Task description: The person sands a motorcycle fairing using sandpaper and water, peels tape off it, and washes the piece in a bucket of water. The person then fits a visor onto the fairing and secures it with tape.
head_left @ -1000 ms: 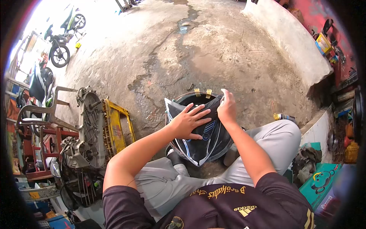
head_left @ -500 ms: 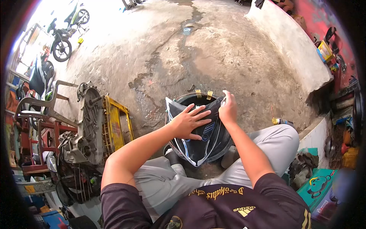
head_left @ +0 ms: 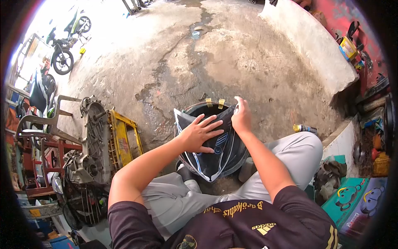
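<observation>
A black motorcycle body panel (head_left: 212,162) with white and blue stripes lies between my legs, its pointed end toward me. Beneath it is a round black tub-like thing (head_left: 239,162), mostly covered, with two yellow pieces (head_left: 222,103) at its far rim. My left hand (head_left: 201,135) rests flat on the panel's upper left part, fingers spread. At the far right corner, my right hand (head_left: 241,118) grips the panel's edge; one finger stretches up past it, and the thumb side is partly hidden.
On the left stand a metal engine casing (head_left: 94,141), a yellow crate (head_left: 123,139) and a chair (head_left: 45,114). A can (head_left: 304,129) lies right of my knee. A teal box (head_left: 346,197) sits at the lower right. Motorbikes (head_left: 62,60) stand at the far left.
The whole view has shifted slightly, so the scene appears a little further left. Both hands keep nearly the same places on the panel.
</observation>
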